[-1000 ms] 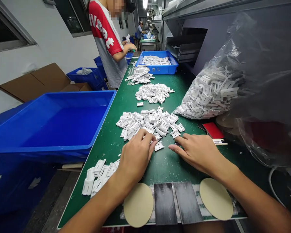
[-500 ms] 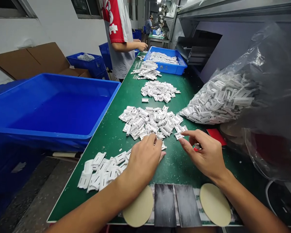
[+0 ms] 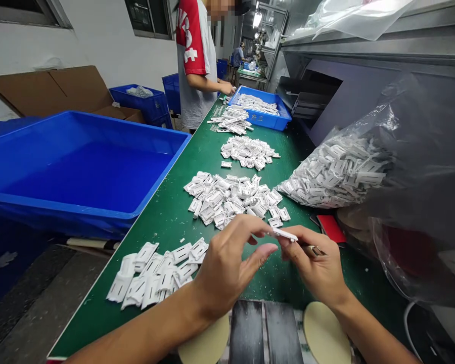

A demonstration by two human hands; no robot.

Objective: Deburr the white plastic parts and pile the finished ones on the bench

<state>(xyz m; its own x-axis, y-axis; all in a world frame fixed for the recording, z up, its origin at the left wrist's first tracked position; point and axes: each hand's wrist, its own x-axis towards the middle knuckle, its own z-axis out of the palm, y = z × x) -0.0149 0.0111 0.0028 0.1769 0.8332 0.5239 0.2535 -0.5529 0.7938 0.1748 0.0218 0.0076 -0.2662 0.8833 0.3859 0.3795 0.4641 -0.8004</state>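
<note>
Fingers [image 3: 258, 225] of left hand [image 3: 227, 268] parted, forefinger touching one white plastic part [image 3: 284, 234]; right hand [image 3: 318, 265] pinches it over green mat [image 3: 167, 227]. Left to right: one blue bin [image 3: 83, 167], four white piles [image 3: 231, 199], one clear bag [image 3: 413, 131]; open mat between piles.
</note>
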